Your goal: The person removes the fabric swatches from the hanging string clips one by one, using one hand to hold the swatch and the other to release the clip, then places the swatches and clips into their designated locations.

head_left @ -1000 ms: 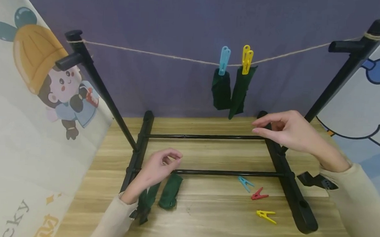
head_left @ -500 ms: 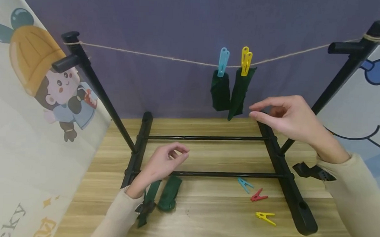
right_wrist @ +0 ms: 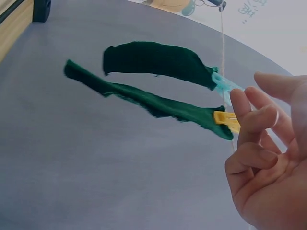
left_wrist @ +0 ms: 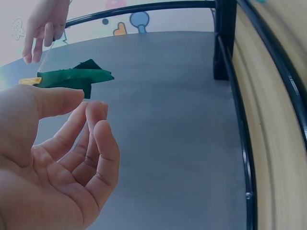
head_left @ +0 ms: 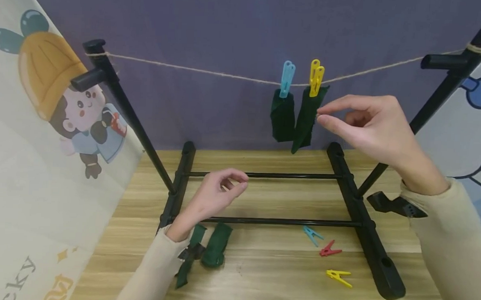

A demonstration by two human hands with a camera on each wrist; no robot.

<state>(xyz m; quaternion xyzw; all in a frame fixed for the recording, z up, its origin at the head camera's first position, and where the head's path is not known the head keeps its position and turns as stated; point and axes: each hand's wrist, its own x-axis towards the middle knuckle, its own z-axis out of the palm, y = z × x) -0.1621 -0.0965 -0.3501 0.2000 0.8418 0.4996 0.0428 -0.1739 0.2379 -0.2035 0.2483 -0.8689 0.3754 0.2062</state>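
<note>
Two dark green cloth strips hang from a string line (head_left: 195, 69). A blue clothespin (head_left: 287, 79) clips the left strip (head_left: 283, 118), and a yellow clothespin (head_left: 316, 79) clips the right strip (head_left: 306, 115). My right hand (head_left: 374, 124) hovers just right of the yellow-pinned strip, fingers loosely bent and holding nothing; the right wrist view shows the blue clothespin (right_wrist: 224, 86) near its fingertips. Lower left, my left hand (head_left: 218, 196) floats over the rack's crossbars with thumb and fingers loosely curved around air. Below it, two more green cloths (head_left: 217, 245) lie on the table, one partly covered by a wrist strap.
A black rack holds the line between its left post (head_left: 125, 104) and right post (head_left: 440, 91). On the wooden table (head_left: 275, 285) lie a blue clothespin (head_left: 312, 235), a red clothespin (head_left: 330, 249) and a yellow clothespin (head_left: 339, 277). A grey-purple panel (head_left: 213, 23) stands behind.
My right hand has risen from beside the rack's base toward the yellow-pinned strip. My left hand has moved up and slightly right. The hanging cloths and loose clothespins stay put.
</note>
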